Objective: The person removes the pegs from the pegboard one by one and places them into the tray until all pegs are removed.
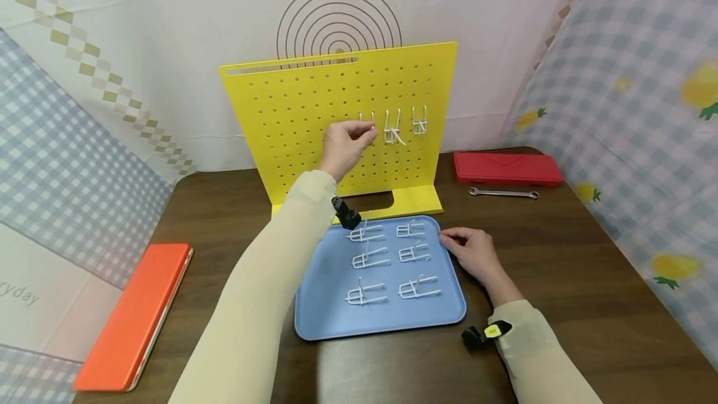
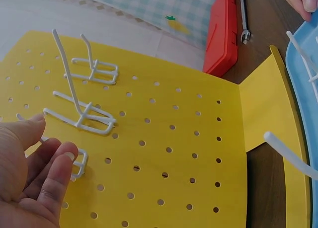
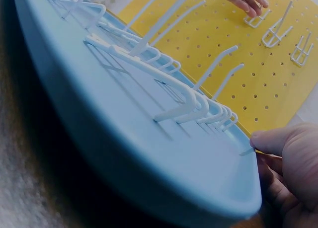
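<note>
A yellow pegboard (image 1: 303, 123) stands upright at the back. My left hand (image 1: 344, 145) pinches a white wire pegboard hook (image 2: 80, 164) against its face, thumb and fingertips at the hook and partly covering it. To the right of that, two more white hooks hang on the board: one with a long slanting prong (image 1: 392, 133), the other a shorter hook (image 1: 419, 122). My right hand (image 1: 473, 254) grips the right rim of a blue tray (image 1: 325, 310), thumb on top and fingers below the edge. On the tray lie several white hooks (image 3: 149, 69) in two columns.
At the back right of the brown table (image 1: 538, 254) lie a red case (image 1: 507, 168) and a wrench (image 1: 503, 192). An orange flat case (image 1: 134, 317) rests at the left. The pegboard's yellow foot (image 1: 417, 199) stands right behind the tray. Patterned cloth (image 1: 628, 111) encloses the table.
</note>
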Available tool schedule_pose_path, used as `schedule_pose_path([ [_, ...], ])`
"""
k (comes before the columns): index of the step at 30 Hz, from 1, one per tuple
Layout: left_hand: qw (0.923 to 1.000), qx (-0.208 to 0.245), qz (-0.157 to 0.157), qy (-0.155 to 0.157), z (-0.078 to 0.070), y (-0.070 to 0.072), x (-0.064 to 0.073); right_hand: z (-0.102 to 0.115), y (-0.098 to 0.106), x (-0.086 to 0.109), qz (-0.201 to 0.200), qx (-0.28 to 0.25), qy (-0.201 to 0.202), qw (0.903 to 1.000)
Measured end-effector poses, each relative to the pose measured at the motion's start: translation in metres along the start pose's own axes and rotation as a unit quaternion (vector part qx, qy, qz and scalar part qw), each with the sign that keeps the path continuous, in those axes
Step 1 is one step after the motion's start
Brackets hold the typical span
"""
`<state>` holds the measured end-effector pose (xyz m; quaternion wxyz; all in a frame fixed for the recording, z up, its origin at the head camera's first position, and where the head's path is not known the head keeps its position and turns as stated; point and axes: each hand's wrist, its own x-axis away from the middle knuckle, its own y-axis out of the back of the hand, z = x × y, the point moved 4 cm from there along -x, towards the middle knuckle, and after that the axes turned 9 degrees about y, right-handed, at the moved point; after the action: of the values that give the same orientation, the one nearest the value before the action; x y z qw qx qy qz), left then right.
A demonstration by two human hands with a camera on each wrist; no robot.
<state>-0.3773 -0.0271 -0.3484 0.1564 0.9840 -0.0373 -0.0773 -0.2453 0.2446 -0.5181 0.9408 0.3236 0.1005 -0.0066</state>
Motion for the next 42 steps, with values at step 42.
schedule_pose_path([
  [42,0.9986,0.037,0.012,-0.035,-0.011,0.048,0.060,-0.002,0.000,-0.001,0.004,-0.005,-0.001,1.0000],
])
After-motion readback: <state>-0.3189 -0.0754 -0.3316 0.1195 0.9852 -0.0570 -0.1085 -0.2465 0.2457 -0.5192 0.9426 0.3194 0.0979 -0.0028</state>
